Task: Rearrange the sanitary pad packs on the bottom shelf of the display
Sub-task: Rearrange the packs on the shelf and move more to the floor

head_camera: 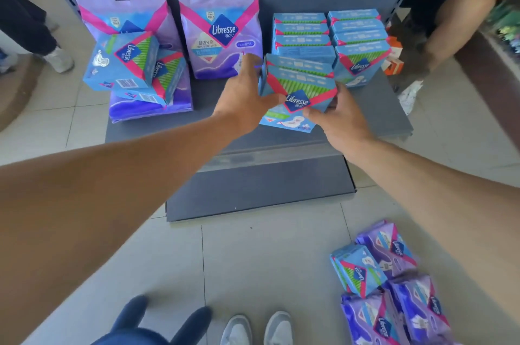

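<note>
On the grey bottom shelf (157, 133), my left hand (242, 97) and my right hand (337, 116) hold a small stack of blue Libresse packs (301, 82) from both sides. Behind it stand two rows of blue packs (329, 32). A tall purple Libresse bag (222, 32) stands upright in the middle. At the left, another purple bag (121, 6) leans behind two tilted blue packs (126, 63), which rest on a flat purple bag (149, 106).
A pile of purple and blue packs (391, 282) lies on the tiled floor at the lower right. A person's leg (455, 20) is at the right of the shelf, another person's shoe (59, 58) at the left. My shoes (256, 330) are below.
</note>
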A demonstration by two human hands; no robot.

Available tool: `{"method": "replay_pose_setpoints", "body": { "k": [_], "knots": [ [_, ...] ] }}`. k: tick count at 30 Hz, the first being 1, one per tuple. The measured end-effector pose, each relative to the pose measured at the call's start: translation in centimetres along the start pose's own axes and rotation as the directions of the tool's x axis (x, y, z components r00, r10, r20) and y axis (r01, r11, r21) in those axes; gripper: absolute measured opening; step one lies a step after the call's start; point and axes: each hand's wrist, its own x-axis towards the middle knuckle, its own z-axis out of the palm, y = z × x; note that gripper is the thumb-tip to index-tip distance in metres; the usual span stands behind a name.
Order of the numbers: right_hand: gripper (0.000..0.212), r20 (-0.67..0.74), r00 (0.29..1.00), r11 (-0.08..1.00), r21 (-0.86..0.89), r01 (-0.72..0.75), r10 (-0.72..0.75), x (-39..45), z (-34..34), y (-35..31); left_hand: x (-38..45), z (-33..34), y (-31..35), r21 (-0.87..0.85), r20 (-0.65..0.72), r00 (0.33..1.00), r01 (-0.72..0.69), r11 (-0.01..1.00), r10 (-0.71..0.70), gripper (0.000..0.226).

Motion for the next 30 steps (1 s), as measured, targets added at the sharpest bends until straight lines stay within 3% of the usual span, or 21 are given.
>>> {"method": "replay_pose_setpoints", "body": {
  "k": [5,8,14,21,27,30],
  "knots": [
    [0.052,0.017,0.998,0.997,-0.051,0.053,-0.052,-4.4,-1.2,0.3,-3.5,0.0,1.6,0.035,0.063,0.996,-0.069,0.997,0.067,0.053],
    [0.046,-0.034,0.998,0.989,-0.138,0.053,-0.058,-7.6,-3.8,0.8,-6.0,1.7,3.5,0.074,0.081,0.988,-0.14,0.987,0.134,0.053],
    [0.032,-0.156,0.988,0.994,-0.105,-0.025,0.008,-16.1,-11.1,3.3,-12.7,6.3,9.6,0.096,0.224,0.953,-0.231,0.968,0.205,0.052],
    [0.044,-0.187,0.962,0.977,-0.04,-0.209,0.198,-26.1,-17.0,10.5,-21.7,14.1,13.1,0.011,0.373,0.917,-0.153,0.988,0.138,0.037],
    [0.021,-0.157,0.922,0.935,0.038,-0.352,0.354,-31.0,-16.6,19.0,-25.0,22.0,10.2,0.2,0.554,0.832,-0.106,0.974,-0.023,0.027],
    [0.029,-0.12,0.874,0.882,0.077,-0.465,0.472,-31.7,-15.8,23.6,-25.2,25.6,8.1,0.294,0.633,0.768,-0.123,0.948,-0.096,0.031]
  ]
}}
